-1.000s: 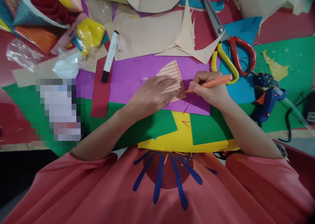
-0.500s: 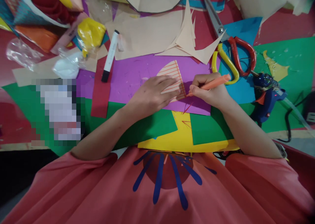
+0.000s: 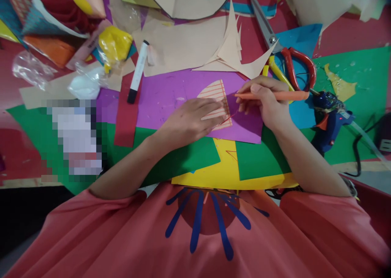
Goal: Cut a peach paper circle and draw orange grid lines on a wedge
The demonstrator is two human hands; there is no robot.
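Note:
A small cream paper piece (image 3: 214,91), cut like a wedge with one curved edge and ruled with orange lines, lies on a purple sheet (image 3: 159,86). Across its lower left part my left hand (image 3: 194,121) rests flat, fingers stretched out, covering some of the lines. To the right, my right hand (image 3: 269,100) grips an orange marker (image 3: 281,95) between thumb and fingers. The marker lies nearly level, its tip pointing left, apart from the wedge's right edge. Scissors (image 3: 271,37) with red and yellow handles lie just beyond my right hand.
A blue glue gun (image 3: 332,127) lies at the right with its cord. Left of the purple sheet are a white marker (image 3: 138,72), a red paper strip (image 3: 125,119) and plastic-wrapped yellow clay-like stuff (image 3: 114,43). Cream paper offcuts (image 3: 232,54) lie behind, green sheets (image 3: 183,155) in front.
My right hand has lifted up and away from the paper's edge, and the marker has swung from slanted to nearly level. The paper wedge and my left hand have shifted very slightly.

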